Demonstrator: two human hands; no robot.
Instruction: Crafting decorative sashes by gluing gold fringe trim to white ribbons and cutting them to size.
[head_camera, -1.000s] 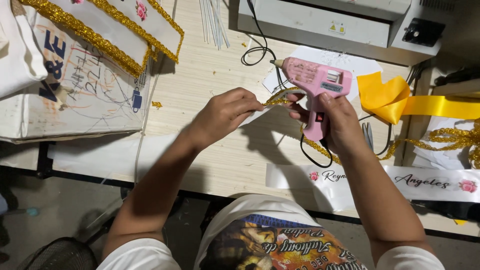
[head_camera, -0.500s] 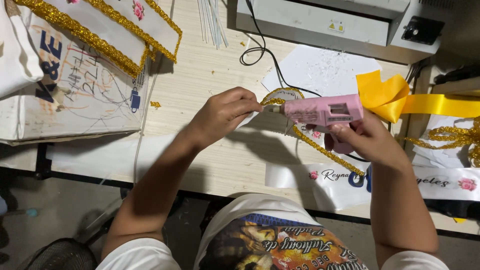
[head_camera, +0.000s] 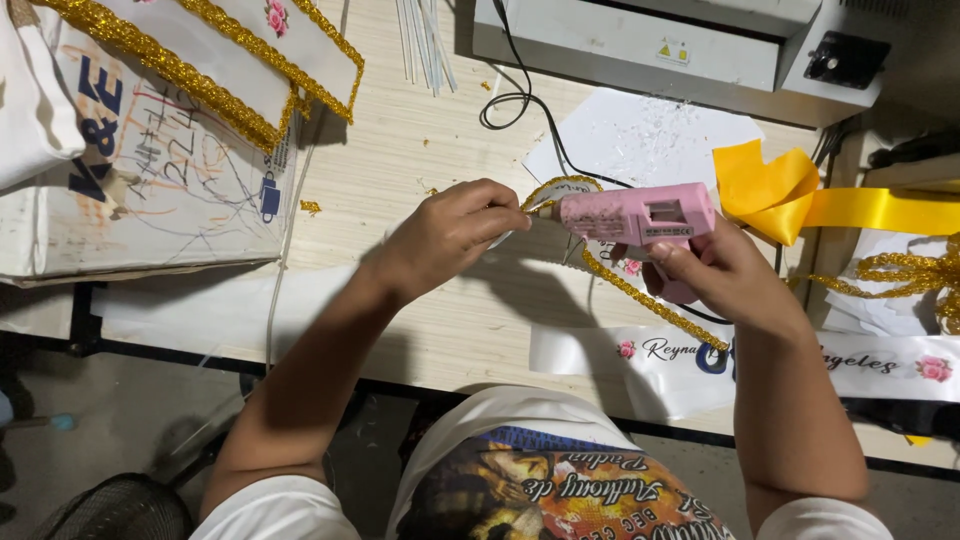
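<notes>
My right hand (head_camera: 725, 275) grips a pink glue gun (head_camera: 640, 215), held level with its nozzle pointing left. My left hand (head_camera: 450, 235) pinches the end of a gold glitter trim (head_camera: 640, 298) and a white ribbon right at the nozzle tip. The trim loops up by the nozzle and trails down to the right across a white sash (head_camera: 660, 365) with a pink rose and lettering, which lies along the front edge of the wooden table (head_camera: 420, 160). The gun's black cord (head_camera: 520, 90) runs to the back of the table.
A yellow ribbon (head_camera: 800, 195) lies at the right, with loose gold trim (head_camera: 910, 270) below it. White sashes edged in gold (head_camera: 215, 60) rest on a scribbled board (head_camera: 150, 190) at the left. A grey machine (head_camera: 660, 45) and clear glue sticks (head_camera: 425, 40) sit at the back.
My right hand turned the glue gun from upright to level and brought its nozzle to the trim in my left hand. The left hand has barely moved.
</notes>
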